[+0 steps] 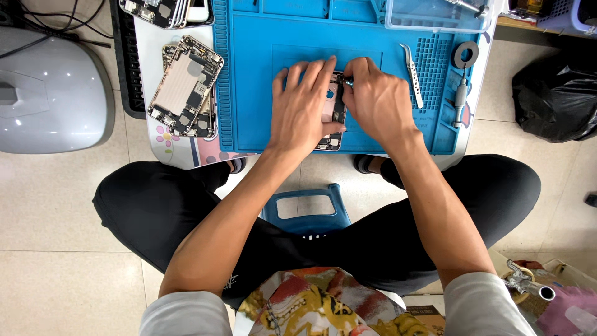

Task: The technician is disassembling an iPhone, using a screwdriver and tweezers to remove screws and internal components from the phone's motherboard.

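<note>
here, both hands [339, 102] flat on phone chassis [333, 115]

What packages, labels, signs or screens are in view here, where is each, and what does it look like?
Cardboard box: bottom edge, right of centre, brown with a dark printed label.
Black plastic bag: floor at right, bulging, glossy.
No lit screens; the phone housing under both hands shows its open inside.
</note>
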